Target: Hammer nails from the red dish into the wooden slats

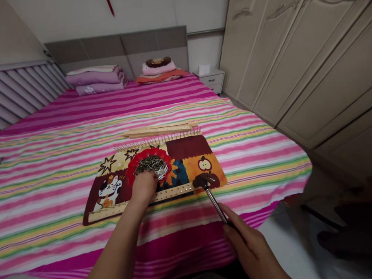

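My left hand (145,185) reaches into a red scalloped bowl (129,169) of loose nails (152,163). Its fingers look curled closed at the nails, and their tips are hidden. In my right hand (253,247) is the handle of a hammer (215,202). The hammer's dark head is at the right end of a pale wooden strip with holes (175,192); whether it touches the strip I cannot tell. Several nails stick out of this strip's left part. Behind the bowl, another wooden strip (161,139) bristles with a row of upright nails.
Beneath the bowl lies a patterned mat (186,149) with a cat picture. More wooden strips (158,130) are stacked beyond it on the striped bed (250,153). Folded bedding (98,79) sits by the headboard. A wardrobe (293,62) stands at right, near a white nightstand (213,79).
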`<control>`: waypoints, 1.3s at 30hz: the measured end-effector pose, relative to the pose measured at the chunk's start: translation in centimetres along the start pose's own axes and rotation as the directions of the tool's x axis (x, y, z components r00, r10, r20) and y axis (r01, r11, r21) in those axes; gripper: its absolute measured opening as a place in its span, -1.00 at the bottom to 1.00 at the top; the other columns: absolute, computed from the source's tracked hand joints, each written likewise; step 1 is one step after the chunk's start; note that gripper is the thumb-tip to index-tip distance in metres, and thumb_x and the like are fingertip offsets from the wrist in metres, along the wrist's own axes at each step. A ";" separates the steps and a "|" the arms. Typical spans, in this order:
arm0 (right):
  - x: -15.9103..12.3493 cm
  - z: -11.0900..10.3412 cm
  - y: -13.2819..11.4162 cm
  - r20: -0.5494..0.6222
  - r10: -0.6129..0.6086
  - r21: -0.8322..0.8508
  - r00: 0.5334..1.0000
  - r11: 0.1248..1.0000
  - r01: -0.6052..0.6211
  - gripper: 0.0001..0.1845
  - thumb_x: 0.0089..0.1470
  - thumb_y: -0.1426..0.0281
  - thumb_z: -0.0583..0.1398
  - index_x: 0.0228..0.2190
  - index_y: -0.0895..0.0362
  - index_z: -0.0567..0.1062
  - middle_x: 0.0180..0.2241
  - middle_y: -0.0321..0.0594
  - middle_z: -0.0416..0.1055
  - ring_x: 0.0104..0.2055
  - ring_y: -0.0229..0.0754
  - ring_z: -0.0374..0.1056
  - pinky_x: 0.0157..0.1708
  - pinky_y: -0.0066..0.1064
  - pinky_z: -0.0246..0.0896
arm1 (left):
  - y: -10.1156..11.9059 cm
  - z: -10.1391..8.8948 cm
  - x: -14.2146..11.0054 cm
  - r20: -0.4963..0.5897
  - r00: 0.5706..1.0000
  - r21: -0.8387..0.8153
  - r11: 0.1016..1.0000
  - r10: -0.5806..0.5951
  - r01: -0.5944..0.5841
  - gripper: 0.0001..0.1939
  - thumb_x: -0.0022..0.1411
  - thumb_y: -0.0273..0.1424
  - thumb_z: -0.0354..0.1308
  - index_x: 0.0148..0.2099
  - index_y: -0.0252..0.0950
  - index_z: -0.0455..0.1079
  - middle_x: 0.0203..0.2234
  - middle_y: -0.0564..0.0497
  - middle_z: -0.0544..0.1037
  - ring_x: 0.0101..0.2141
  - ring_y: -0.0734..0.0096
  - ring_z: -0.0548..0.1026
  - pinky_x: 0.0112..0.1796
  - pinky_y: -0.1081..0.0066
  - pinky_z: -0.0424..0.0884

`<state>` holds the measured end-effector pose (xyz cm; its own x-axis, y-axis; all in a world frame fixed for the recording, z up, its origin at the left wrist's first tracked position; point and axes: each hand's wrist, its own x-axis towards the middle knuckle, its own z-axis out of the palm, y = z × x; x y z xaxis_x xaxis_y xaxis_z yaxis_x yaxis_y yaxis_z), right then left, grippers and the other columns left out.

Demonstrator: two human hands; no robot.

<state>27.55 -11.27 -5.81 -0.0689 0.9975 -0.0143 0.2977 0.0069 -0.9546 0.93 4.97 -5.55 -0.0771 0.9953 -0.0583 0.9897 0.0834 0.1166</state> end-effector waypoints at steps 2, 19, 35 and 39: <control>0.0 0.0 0.1 -0.004 0.013 0.029 1.000 1.000 -0.013 -0.50 0.20 0.25 0.06 0.15 0.06 0.30 -0.09 -0.17 0.52 -0.08 -0.21 0.45 0.00 -0.40 0.25 | 0.0 -0.1 0.3 0.068 0.997 0.013 0.999 -0.047 0.046 -0.80 0.03 -0.43 0.06 -0.39 -0.21 0.53 -0.43 -0.14 0.59 -0.37 0.19 0.51 -0.38 0.37 0.27; 0.0 0.0 0.5 0.023 0.024 0.024 0.999 0.999 -0.025 -0.47 0.21 0.23 0.03 0.17 0.12 0.26 -0.14 -0.16 0.53 -0.17 -0.25 0.46 -0.07 -0.46 0.29 | -2.7 -1.8 -0.3 0.010 0.994 -0.595 0.798 -0.106 0.091 -0.83 -0.06 -0.26 0.14 -0.45 -0.26 0.37 -0.63 0.10 0.44 -0.57 0.48 0.33 -0.49 0.48 0.20; -0.3 0.6 0.0 0.051 0.050 0.116 0.997 0.992 -0.055 -0.48 0.21 0.23 0.03 0.15 0.14 0.27 -0.47 -0.30 0.46 -0.50 -0.33 0.34 -0.44 -0.58 0.32 | -1.6 -2.6 -7.0 0.398 0.917 -0.917 0.013 -0.032 0.399 -0.60 -0.33 -0.36 0.43 -0.32 -0.31 0.56 -0.46 -0.04 0.61 -0.43 0.45 0.52 -0.36 0.48 0.44; -0.3 0.7 0.2 0.069 0.052 0.153 0.996 0.986 -0.062 -0.48 0.21 0.24 0.02 0.16 0.14 0.25 -0.40 -0.27 0.49 -0.46 -0.32 0.37 -0.40 -0.56 0.34 | -1.1 0.1 -7.5 0.341 0.937 -0.936 0.067 -0.082 0.346 -0.65 -0.26 -0.29 0.41 -0.34 -0.31 0.56 -0.45 -0.04 0.61 -0.46 0.50 0.49 -0.43 0.53 0.40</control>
<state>26.99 -11.65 -6.15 -0.1187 0.9893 -0.0847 0.1518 -0.0662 -0.9862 0.45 -2.60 -5.33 -0.1121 0.9088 -0.4019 -0.0737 0.3957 0.9154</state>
